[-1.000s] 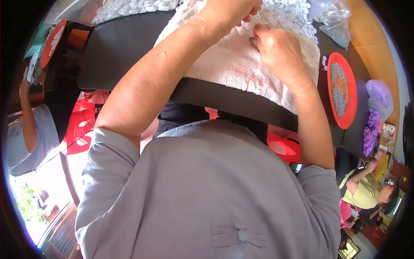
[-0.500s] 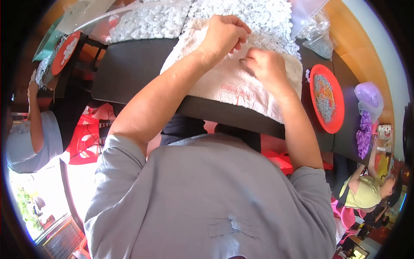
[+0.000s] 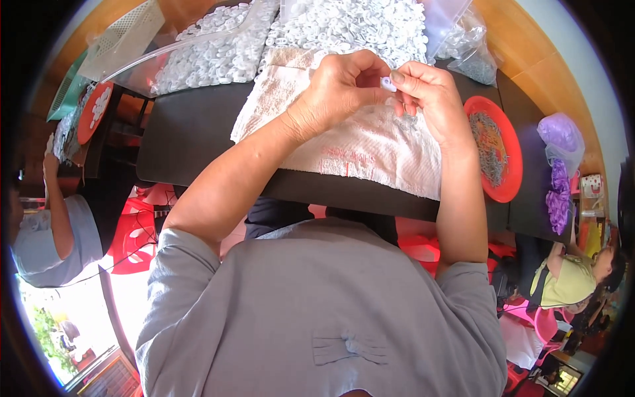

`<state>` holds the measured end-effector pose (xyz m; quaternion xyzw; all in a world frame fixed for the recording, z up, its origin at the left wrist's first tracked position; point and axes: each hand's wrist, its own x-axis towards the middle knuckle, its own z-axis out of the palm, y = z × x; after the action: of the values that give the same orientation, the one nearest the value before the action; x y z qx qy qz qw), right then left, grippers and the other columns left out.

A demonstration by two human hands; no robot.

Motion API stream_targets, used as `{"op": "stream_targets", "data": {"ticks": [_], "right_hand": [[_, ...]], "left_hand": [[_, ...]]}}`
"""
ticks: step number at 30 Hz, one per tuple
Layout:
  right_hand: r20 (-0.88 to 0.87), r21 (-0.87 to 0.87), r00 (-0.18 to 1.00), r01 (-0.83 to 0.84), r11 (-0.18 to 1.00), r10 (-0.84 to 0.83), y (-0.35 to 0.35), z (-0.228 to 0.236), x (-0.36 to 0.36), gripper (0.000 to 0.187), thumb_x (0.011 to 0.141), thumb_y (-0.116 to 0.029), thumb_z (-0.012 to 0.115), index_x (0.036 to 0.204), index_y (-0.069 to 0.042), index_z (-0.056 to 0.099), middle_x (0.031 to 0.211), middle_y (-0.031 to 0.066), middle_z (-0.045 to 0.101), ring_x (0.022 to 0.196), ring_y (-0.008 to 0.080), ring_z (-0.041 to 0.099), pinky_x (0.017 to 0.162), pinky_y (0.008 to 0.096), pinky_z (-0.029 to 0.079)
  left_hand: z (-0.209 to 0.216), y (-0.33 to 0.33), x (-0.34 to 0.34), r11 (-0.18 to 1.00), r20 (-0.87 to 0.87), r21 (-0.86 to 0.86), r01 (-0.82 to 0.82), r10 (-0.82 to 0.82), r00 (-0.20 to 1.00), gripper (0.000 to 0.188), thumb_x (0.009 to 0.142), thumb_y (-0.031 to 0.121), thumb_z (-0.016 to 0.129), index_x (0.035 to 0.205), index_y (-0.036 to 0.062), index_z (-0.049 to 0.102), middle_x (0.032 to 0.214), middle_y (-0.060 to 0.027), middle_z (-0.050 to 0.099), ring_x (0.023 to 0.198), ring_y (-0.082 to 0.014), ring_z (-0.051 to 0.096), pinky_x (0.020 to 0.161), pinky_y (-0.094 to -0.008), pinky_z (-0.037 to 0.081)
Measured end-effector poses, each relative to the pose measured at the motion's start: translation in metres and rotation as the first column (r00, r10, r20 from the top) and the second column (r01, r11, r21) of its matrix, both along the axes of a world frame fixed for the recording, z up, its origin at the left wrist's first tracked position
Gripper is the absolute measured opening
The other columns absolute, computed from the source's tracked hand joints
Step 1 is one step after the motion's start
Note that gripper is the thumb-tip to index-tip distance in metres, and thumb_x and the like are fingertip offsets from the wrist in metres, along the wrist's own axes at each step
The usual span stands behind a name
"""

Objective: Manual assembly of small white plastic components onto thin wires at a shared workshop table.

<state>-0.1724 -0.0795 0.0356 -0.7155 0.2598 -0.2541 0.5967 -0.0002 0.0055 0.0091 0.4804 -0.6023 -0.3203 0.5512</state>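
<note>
A small white plastic piece (image 3: 388,84) with a hole in it is pinched between my two hands over a pale towel (image 3: 370,149). My left hand (image 3: 344,86) has its thumb and forefinger closed at the piece's left side. From the other side, the thumb and fingers of my right hand (image 3: 426,89) close on it. Whether a thin metal part is also in the fingers, I cannot tell. Just beyond my hands lies a big heap of similar white pieces (image 3: 350,26). An orange-red plate (image 3: 512,169) of thin grey metal pieces (image 3: 488,149) stands by my right forearm.
More white pieces (image 3: 211,49) lie in a clear plastic tray at the far left. A clear bag (image 3: 473,56) of grey metal bits stands behind the plate. A purple bundle (image 3: 559,188) is at the right table edge. Other people sit at left (image 3: 56,228) and right (image 3: 565,281).
My hands have come together, and the white piece now shows between their fingertips. My right hand has moved up and slightly right. The whole view has shifted a little.
</note>
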Motion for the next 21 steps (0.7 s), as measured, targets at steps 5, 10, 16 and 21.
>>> {"op": "stream_targets", "data": {"ticks": [5,10,16,21], "right_hand": [[0.004,0.033,0.999,0.043,0.999,-0.043,0.012,0.003,0.005,0.021,0.090,-0.019,0.062,0.081,-0.001,0.063,0.064,0.0012,0.056,0.052,0.0076,0.050,0.049,0.0203,0.034],[0.035,0.049,0.996,0.075,0.996,-0.077,0.018,0.003,0.013,0.022,0.091,-0.020,0.061,0.080,-0.001,0.062,0.062,0.0003,0.054,0.051,0.0082,0.051,0.048,0.0200,0.034],[0.322,0.165,0.893,0.274,0.948,-0.314,-0.007,0.003,-0.004,0.025,0.089,-0.024,0.064,0.083,0.000,0.060,0.062,0.0014,0.049,0.056,0.0168,0.056,0.049,0.0228,0.034],[0.386,0.258,0.812,0.360,0.897,-0.437,-0.009,0.007,-0.015,0.025,0.088,-0.022,0.066,0.082,0.002,0.061,0.062,0.0016,0.049,0.055,0.0174,0.056,0.049,0.0231,0.035]], "left_hand": [[-0.001,0.005,-0.001,1.000,-0.028,-0.017,-0.018,0.018,0.999,0.022,0.078,0.005,0.076,0.094,-0.0010,0.063,0.082,-0.0023,0.064,0.078,-0.0075,0.060,0.072,-0.0225,0.051],[0.002,0.005,0.001,0.989,0.046,-0.107,-0.098,0.103,0.994,0.021,0.078,0.006,0.076,0.093,-0.0006,0.063,0.081,-0.0027,0.065,0.076,-0.0072,0.060,0.071,-0.0226,0.051],[0.070,0.030,0.012,0.820,-0.086,-0.404,-0.405,0.407,0.909,0.012,0.078,0.006,0.075,0.088,0.0015,0.069,0.070,-0.0003,0.063,0.056,-0.0026,0.051,0.049,-0.0166,0.038],[0.121,0.044,0.084,0.601,0.027,-0.436,-0.670,0.753,0.657,0.016,0.076,0.011,0.077,0.090,0.0037,0.072,0.066,0.0030,0.058,0.056,-0.0007,0.048,0.049,-0.0169,0.035]]}}
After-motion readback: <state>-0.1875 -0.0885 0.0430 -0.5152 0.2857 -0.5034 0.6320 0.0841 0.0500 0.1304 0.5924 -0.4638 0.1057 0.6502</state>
